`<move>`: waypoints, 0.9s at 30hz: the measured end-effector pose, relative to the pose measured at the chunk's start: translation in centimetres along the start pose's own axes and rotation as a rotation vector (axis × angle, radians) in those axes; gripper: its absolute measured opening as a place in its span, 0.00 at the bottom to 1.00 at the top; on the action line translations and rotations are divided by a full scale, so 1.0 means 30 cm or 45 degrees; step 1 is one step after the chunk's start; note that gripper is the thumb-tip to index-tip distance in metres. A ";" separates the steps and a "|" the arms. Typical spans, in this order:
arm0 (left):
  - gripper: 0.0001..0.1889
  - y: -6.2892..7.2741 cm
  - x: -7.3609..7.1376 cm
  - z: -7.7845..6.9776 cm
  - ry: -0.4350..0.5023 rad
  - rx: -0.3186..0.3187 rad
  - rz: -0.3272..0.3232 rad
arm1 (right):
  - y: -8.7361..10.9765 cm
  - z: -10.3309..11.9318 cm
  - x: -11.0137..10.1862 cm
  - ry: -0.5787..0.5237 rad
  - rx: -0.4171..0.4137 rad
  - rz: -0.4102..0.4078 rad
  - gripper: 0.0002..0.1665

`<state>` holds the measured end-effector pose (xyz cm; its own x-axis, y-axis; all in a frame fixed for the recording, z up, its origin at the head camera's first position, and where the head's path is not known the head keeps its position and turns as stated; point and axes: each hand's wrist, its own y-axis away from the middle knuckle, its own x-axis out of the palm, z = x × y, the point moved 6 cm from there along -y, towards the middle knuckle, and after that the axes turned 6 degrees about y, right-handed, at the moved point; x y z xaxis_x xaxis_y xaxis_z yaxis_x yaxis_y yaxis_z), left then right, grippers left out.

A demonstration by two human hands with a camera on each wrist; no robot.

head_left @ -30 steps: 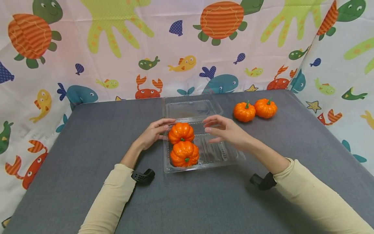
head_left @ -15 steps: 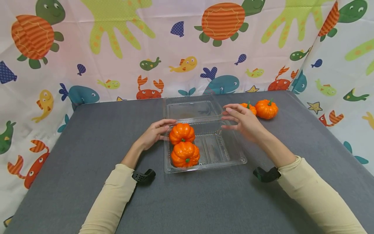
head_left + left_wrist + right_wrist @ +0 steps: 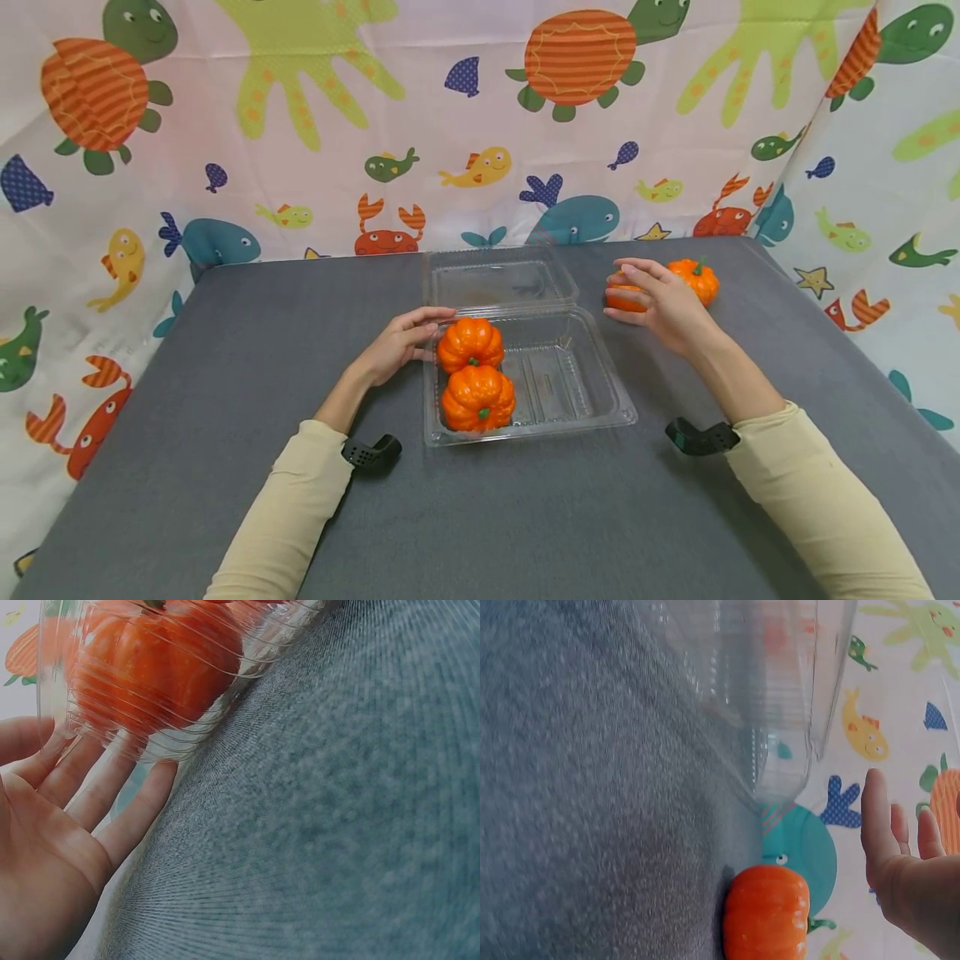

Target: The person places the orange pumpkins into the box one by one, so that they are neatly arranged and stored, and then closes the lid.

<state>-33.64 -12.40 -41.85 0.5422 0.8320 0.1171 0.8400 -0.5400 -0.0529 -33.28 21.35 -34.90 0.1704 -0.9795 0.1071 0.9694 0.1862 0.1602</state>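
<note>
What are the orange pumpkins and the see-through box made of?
The pumpkins might be hard, shiny plastic or painted foam: their orange skin shows bright glints, but looks alone can't settle it. The box is probably thin, glossy clear plastic: its walls have moulded ridges, and orange shows through them.

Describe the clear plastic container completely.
The container looks like thin, shiny, see-through plastic: a roughly rectangular tray with a rim, ribbed walls and ridges moulded into its floor. It rests upright and open on the grey surface, its clear lid folded back beyond the tray's far edge, where the two appear hinged. Two orange pumpkins sit in its left half, one behind the other. The left hand's fingers touch its left side.
</note>
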 end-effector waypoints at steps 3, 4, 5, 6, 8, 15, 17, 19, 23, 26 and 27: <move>0.23 0.000 -0.001 -0.001 -0.008 -0.002 0.001 | -0.004 0.001 -0.024 -0.067 0.013 0.009 0.24; 0.23 0.001 -0.002 -0.001 -0.008 -0.002 0.002 | -0.006 0.002 -0.033 -0.070 0.010 0.013 0.24; 0.23 0.002 -0.002 -0.001 -0.009 -0.002 0.003 | -0.007 0.003 -0.041 -0.093 0.009 0.028 0.24; 0.23 0.003 -0.002 -0.001 -0.008 -0.003 0.005 | -0.008 0.004 -0.050 -0.096 0.006 0.036 0.24; 0.23 0.005 -0.002 -0.001 -0.010 -0.001 0.007 | -0.006 0.008 -0.065 -0.099 -0.010 0.046 0.25; 0.22 0.003 -0.002 -0.001 -0.013 -0.005 0.002 | -0.001 0.025 -0.124 -0.079 -0.102 -0.006 0.27; 0.22 0.004 -0.004 -0.002 -0.011 -0.009 0.002 | -0.004 0.028 -0.136 -0.079 -0.121 -0.017 0.27; 0.22 0.005 -0.008 -0.003 -0.010 -0.008 -0.001 | -0.009 0.032 -0.145 -0.088 -0.141 -0.017 0.27; 0.22 0.006 -0.010 -0.010 -0.008 0.006 -0.007 | -0.018 0.039 -0.169 -0.106 -0.177 -0.042 0.29; 0.23 0.006 -0.007 -0.008 -0.004 0.011 0.006 | -0.020 0.036 -0.200 -0.112 -0.173 -0.097 0.31; 0.23 0.006 -0.006 -0.008 -0.003 0.010 0.010 | -0.020 0.035 -0.211 -0.114 -0.170 -0.117 0.32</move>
<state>-33.58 -12.68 -41.64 0.5487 0.8282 0.1142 0.8359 -0.5453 -0.0618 -35.14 27.52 -34.66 0.0694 -0.9801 0.1861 0.9960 0.0785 0.0421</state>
